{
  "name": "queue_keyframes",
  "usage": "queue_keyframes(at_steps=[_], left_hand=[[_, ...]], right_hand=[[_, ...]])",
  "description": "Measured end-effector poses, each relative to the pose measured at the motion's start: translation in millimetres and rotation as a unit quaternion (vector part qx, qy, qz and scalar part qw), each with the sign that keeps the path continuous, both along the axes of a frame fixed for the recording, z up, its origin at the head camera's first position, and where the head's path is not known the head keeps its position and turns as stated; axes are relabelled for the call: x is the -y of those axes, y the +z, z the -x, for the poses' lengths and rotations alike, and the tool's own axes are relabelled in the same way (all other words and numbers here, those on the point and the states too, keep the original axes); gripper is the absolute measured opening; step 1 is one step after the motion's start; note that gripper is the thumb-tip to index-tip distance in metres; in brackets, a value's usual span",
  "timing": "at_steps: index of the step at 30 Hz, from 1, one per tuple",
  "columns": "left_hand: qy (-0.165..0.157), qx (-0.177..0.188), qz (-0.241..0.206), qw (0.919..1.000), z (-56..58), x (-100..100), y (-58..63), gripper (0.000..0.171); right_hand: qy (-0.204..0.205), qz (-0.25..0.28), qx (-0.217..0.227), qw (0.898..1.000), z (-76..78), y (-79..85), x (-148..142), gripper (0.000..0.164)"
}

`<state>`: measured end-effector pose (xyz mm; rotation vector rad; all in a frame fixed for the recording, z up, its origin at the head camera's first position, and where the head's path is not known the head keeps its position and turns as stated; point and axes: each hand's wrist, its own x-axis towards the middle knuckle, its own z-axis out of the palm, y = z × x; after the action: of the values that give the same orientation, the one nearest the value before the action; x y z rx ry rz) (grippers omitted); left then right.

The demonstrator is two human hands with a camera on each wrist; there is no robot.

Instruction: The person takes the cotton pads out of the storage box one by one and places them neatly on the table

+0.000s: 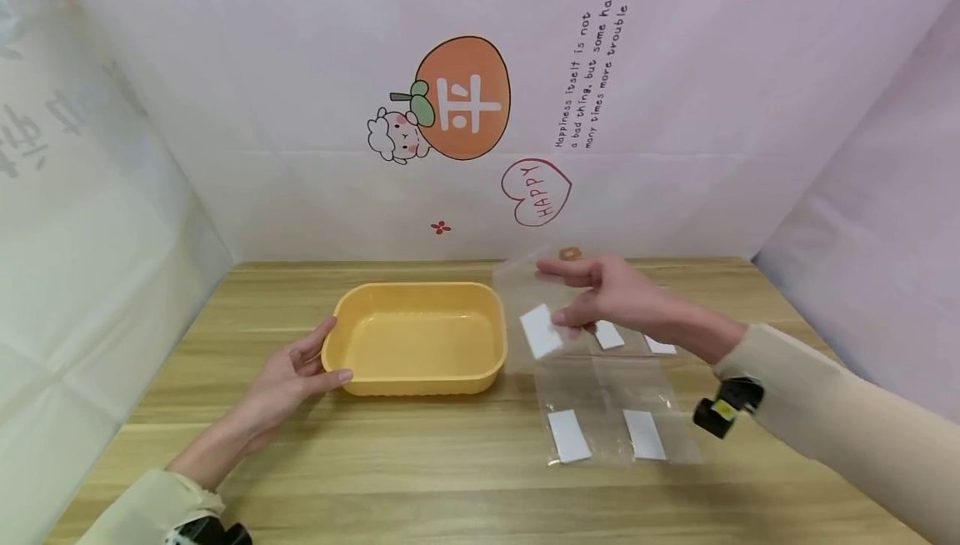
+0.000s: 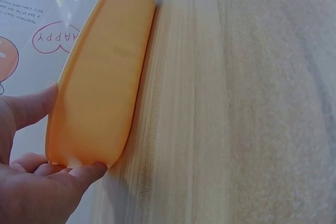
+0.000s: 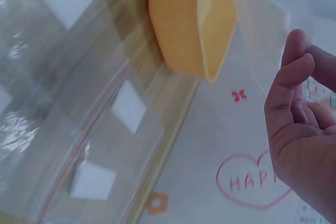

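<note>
At the left end of a yellow plastic basin (image 1: 420, 385), my left hand (image 1: 288, 366) grips the rim and side. The left wrist view shows the thumb at the rim and the fingertips under the end of the basin (image 2: 100, 77). My right hand (image 1: 618, 299) pinches a clear plastic bag (image 1: 517, 278) with a white card (image 1: 542, 331) in it, raised beside the basin's right end. In the right wrist view, thumb and finger meet at the edge of this bag (image 3: 262, 30). More clear bags with white cards (image 1: 569, 437) lie on the table under and in front of the right hand.
The wood-grain table (image 1: 375, 470) meets a printed white cloth (image 1: 300, 195) hanging behind it. White cloth also hangs at the left and right sides. Zip strips (image 3: 73, 145) show on the flat bags in the right wrist view.
</note>
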<state>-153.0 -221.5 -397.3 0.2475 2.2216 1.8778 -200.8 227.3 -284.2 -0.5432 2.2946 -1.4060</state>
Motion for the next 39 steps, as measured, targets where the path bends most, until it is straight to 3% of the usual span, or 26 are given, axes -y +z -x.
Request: queue_keyframes(at_steps=[8,20,26,32,39], left_hand=[[-0.001,0.006,0.009,0.9999,1.0,0,1.6,0.098],[0.009,0.007,0.017,0.9998,-1.0,1,2.0,0.098],[0.014,0.007,0.020,0.9997,-2.3,2,0.6,0.098],[0.014,0.010,0.017,0.9997,-2.0,1,1.6,0.097],[0.007,0.005,0.018,0.9998,-0.4,-2,3.5,0.097]], right_hand=[[-0.008,-0.005,0.024,1.000,-28.6,-20.0,-79,0.085],[-0.027,-0.018,0.050,0.998,-59.3,-62.4,-180,0.074],[-0.026,-0.043,0.048,0.998,-64.1,-80.7,-207,0.072],[-0.036,-0.103,0.002,0.994,-68.5,-95.6,-217,0.077],[0.001,-0.106,-0.066,0.992,-71.5,-106.4,-220,0.076]])
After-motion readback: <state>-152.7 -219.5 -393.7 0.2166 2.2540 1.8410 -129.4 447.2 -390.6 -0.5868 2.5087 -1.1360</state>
